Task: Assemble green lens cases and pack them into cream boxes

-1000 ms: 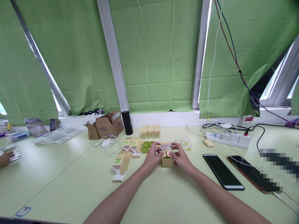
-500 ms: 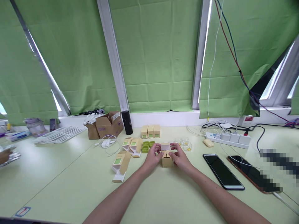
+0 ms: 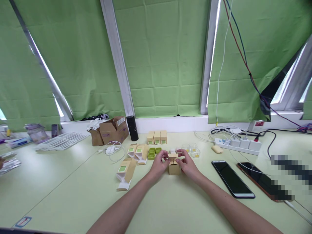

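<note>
A small brown cardboard box point(image 3: 174, 170) stands upright on the table between my hands, its top flap partly bent over. My left hand point(image 3: 159, 165) grips its left side, fingers curled at the flap and thumb on the top edge. On the other side my right hand point(image 3: 188, 164) holds the box the same way. Just behind the box is a small white object point(image 3: 173, 150), mostly hidden. Green square cups point(image 3: 151, 154) lie left of it, and clear plastic cups point(image 3: 195, 152) with yellow spots lie right.
Unfolded small cartons point(image 3: 127, 169) lie to the left. Several finished-looking boxes point(image 3: 157, 137) stand in a row at the back. A black cylinder point(image 3: 132, 128) and an open carton point(image 3: 114, 131) are behind. Phones point(image 3: 232, 178) and a power strip point(image 3: 237, 145) occupy the right. Another person's hand point(image 3: 1, 162) shows at the left edge.
The box's top flap has tipped from standing up, pale inside showing, to leaning over the box top. My hands stay nearly in place. The other person's hand has drawn left.
</note>
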`<state>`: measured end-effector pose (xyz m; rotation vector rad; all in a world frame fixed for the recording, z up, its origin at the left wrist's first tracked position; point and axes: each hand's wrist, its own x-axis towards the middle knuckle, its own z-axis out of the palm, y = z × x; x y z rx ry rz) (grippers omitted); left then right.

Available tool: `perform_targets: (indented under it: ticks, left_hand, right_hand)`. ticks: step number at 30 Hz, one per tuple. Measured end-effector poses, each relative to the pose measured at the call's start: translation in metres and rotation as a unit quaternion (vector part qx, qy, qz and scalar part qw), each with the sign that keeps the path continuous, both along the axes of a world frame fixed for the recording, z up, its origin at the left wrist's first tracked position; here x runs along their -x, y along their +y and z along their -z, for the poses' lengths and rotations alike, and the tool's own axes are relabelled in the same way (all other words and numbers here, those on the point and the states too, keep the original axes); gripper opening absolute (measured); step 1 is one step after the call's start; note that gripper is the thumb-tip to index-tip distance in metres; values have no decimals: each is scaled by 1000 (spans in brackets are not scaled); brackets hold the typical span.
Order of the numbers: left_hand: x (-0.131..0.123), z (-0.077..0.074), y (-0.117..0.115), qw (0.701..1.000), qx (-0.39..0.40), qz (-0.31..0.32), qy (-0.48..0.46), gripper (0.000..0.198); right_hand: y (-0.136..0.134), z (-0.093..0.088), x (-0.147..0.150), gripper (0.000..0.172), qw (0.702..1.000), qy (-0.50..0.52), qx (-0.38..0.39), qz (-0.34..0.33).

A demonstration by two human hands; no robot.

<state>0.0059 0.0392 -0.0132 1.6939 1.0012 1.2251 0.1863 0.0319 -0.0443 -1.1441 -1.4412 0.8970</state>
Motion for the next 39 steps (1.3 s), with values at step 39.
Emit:
perform_targets:
  ticks: [39]
  left_hand:
    - [1, -8, -5, 999, 19, 16, -41, 30]
  right_hand:
    - [-25, -21, -7, 7, 957, -163, -240, 25]
